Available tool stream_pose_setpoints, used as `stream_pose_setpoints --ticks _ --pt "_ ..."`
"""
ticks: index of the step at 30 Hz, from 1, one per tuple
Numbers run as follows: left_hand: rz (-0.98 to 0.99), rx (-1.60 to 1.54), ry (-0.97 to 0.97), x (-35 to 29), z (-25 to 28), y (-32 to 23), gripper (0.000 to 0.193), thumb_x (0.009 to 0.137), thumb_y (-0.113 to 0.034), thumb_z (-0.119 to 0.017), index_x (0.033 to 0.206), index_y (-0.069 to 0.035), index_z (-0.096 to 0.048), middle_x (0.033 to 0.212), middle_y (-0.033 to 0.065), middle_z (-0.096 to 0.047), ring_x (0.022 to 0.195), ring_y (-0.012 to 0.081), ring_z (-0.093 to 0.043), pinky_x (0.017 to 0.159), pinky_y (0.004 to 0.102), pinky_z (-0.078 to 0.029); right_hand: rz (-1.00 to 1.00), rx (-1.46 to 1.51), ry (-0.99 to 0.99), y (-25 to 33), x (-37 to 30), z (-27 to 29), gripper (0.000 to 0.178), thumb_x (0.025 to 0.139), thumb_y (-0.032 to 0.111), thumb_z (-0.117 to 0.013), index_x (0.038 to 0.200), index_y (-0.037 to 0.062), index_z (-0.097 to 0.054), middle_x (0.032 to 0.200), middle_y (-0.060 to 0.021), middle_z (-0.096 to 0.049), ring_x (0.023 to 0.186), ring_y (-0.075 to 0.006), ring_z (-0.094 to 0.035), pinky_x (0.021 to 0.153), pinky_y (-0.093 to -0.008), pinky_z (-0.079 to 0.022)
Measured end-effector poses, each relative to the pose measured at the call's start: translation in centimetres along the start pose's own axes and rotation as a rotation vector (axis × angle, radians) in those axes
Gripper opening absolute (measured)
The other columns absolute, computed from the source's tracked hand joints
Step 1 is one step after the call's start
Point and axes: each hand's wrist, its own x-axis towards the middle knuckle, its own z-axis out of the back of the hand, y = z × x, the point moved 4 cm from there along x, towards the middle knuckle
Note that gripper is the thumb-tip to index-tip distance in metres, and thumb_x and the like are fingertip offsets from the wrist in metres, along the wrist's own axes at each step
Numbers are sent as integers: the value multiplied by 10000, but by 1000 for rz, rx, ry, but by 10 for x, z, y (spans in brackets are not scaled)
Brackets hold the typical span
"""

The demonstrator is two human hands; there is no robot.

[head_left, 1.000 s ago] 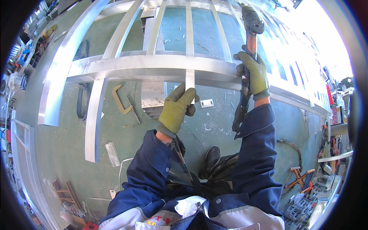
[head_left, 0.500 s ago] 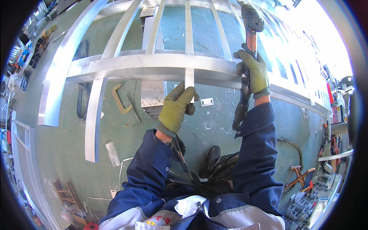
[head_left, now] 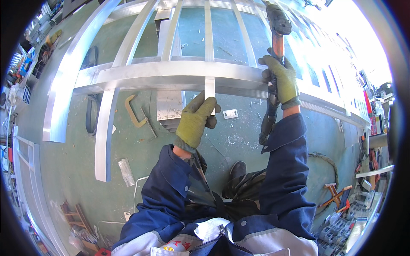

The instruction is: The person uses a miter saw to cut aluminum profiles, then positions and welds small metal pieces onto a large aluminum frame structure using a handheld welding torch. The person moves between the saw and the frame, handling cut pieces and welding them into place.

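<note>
My left hand (head_left: 193, 123), in a yellow-green work glove, is closed round the near end of a narrow aluminium bar (head_left: 209, 88). This bar passes through a wide aluminium crossbar (head_left: 171, 70) and sticks out on my side. My right hand (head_left: 282, 81), gloved alike, grips a hammer (head_left: 278, 45) by its orange-and-black handle. The hammer is held upright in the view, its dark bulky head (head_left: 279, 21) pointing away from me and its handle end toward me. It hangs over the right part of the crossbar; I cannot tell whether they touch.
More parallel bars (head_left: 242, 32) run off behind the crossbar. On the green floor lie a C-clamp (head_left: 135, 112), a small white plate (head_left: 230, 114) and a clear plastic piece (head_left: 125, 172). A long bar (head_left: 102, 149) juts toward me at left. Wooden stools (head_left: 336, 196) stand low right.
The hammer's head has tipped very slightly to the left. Both hands keep their grips, and the view has barely shifted.
</note>
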Motion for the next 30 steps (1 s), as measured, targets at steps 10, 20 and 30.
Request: stream_pose_setpoints --ticks 10,20,30 --pt "-1 15 12 -1 -1 1 476 975 -372 -653 1305 -27 -656 906 23 -639 617 93 -527 576 245 -455 1 0 -26 0 -1 1 386 781 340 -796 1010 43 -704 737 -40 -630 639 -135 -593 608 -285 -465" --pt "-17 -25 14 2 -1 5 446 977 -330 -656 1300 -23 -662 909 26 -657 615 92 -519 578 257 -449 -42 6 12 18 -10 -1 351 803 319 -790 1000 58 -664 688 -33 -605 552 -104 -545 492 -257 -405" --pt "1 -50 33 5 2 10 400 1007 -301 -642 1301 -30 -655 915 9 -668 602 86 -513 572 253 -454 -74 -15 49 24 -14 -2 332 815 295 -766 986 40 -638 691 -36 -597 566 -113 -558 499 -269 -414"
